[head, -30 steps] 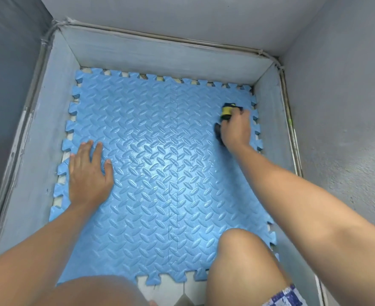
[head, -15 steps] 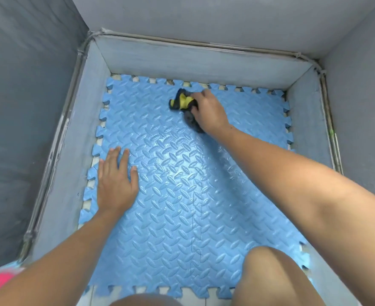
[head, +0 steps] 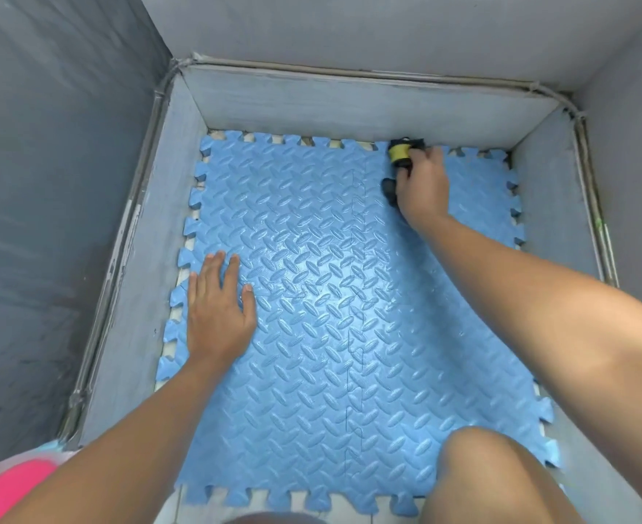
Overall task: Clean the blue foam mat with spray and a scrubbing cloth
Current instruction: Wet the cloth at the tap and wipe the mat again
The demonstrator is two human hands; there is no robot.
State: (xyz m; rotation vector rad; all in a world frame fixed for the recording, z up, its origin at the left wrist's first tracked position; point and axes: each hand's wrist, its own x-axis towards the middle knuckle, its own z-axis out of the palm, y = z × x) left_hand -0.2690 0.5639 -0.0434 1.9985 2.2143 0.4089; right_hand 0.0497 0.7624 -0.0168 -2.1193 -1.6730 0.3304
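The blue foam mat (head: 330,296), made of interlocking tiles with a raised tread pattern, covers the floor between low grey walls and looks wet and shiny in the middle. My right hand (head: 421,187) grips a black and yellow scrubbing cloth (head: 400,155) against the mat near its far edge, right of centre. My left hand (head: 219,308) lies flat, fingers spread, pressing on the mat's left side. No spray bottle is visible.
Low grey walls (head: 349,104) enclose the mat on the left, far and right sides. My bare right knee (head: 482,474) rests on the mat's near right corner. A pink object (head: 5,489) shows at the bottom left, outside the wall.
My right hand has swept the cloth from the far middle of the mat back toward the far right edge. My left hand has stayed pressed on the mat's left side.
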